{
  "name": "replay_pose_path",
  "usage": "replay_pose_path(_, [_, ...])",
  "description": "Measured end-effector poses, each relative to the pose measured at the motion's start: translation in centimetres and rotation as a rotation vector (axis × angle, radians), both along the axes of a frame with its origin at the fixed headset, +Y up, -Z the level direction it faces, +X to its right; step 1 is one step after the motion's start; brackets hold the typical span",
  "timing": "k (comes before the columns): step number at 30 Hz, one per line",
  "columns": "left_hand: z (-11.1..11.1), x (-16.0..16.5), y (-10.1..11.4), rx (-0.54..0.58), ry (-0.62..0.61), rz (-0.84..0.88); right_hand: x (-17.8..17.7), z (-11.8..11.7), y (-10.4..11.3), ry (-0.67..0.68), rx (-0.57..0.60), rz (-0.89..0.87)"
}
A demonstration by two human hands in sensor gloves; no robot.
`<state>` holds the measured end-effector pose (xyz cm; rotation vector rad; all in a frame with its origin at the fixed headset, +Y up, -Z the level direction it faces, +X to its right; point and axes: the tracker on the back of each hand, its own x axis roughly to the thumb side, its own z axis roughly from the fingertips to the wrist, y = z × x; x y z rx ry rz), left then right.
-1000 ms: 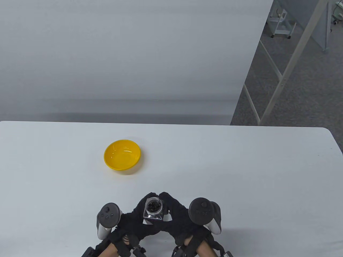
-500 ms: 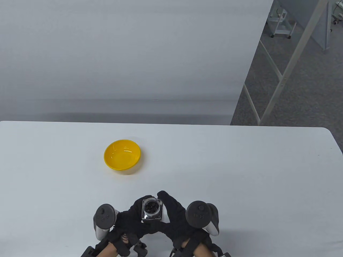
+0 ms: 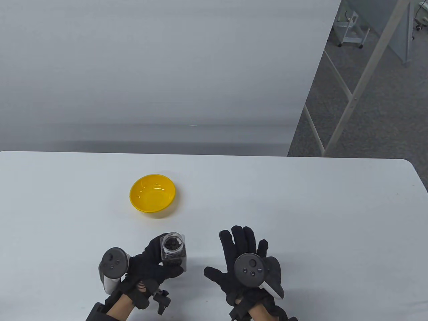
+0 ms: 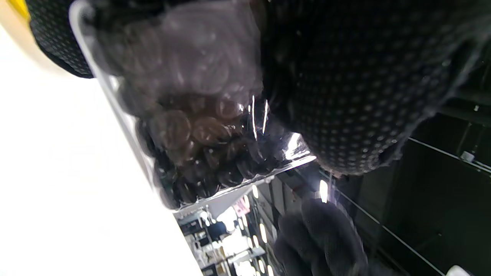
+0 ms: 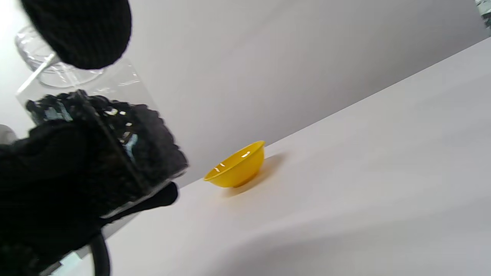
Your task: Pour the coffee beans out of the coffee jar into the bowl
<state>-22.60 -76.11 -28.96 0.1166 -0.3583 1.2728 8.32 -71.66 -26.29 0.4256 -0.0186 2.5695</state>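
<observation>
A clear square coffee jar point(image 3: 173, 251), part full of dark beans and with its mouth uncovered, is gripped by my left hand point(image 3: 164, 256) near the table's front edge. In the left wrist view the jar point(image 4: 199, 153) fills the frame, with my gloved fingers point(image 4: 345, 96) wrapped round it. A yellow bowl point(image 3: 152, 193) stands empty on the table, beyond the jar and slightly to its left. My right hand point(image 3: 242, 247) is open with fingers spread, to the right of the jar and apart from it. The right wrist view shows the jar point(image 5: 103, 126) and the bowl point(image 5: 238, 166).
The white table point(image 3: 301, 217) stretches wide to the right and the far side. A grey wall stands behind its far edge. Metal frame legs point(image 3: 354, 90) stand on the floor at the far right, off the table.
My right hand has let go of the jar, moved right and opened flat. My left hand has carried the jar a little to the left and toward the bowl.
</observation>
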Motion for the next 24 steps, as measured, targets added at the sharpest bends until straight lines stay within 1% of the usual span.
replay_pose_path(2, [-0.3,-1.1,0.3,-0.002,0.039,-0.003,0.8,0.0,-0.2,-0.043,0.021,0.060])
replay_pose_path(5, [-1.0,-3.1,1.0,-0.001,0.097,-0.052,2.3,0.0,-0.4,-0.118,0.008,0.163])
replay_pose_path(7, [-1.6,-4.3,1.4,0.001,0.138,-0.086,3.3,0.1,-0.6,-0.160,0.021,0.193])
replay_pose_path(10, [-2.6,-6.1,2.3,0.002,0.193,-0.134,4.9,0.5,-1.0,-0.225,0.006,0.243])
replay_pose_path(13, [-3.4,-7.5,2.8,-0.003,0.231,-0.169,6.0,0.7,-1.1,-0.263,0.002,0.288])
replay_pose_path(16, [-4.3,-9.2,3.3,-0.003,0.291,-0.226,7.1,1.1,-1.4,-0.304,0.023,0.392])
replay_pose_path(18, [-4.9,-10.3,3.6,-0.005,0.328,-0.245,7.8,1.5,-2.1,-0.330,0.031,0.406])
replay_pose_path(20, [-5.5,-11.1,3.8,-0.012,0.356,-0.266,8.3,1.5,-2.7,-0.341,0.006,0.401])
replay_pose_path(22, [-5.8,-11.7,4.0,-0.015,0.385,-0.293,8.6,1.5,-2.9,-0.343,-0.043,0.418])
replay_pose_path(24, [-6.1,-12.2,4.0,-0.023,0.416,-0.310,8.5,1.5,-2.6,-0.342,-0.027,0.397])
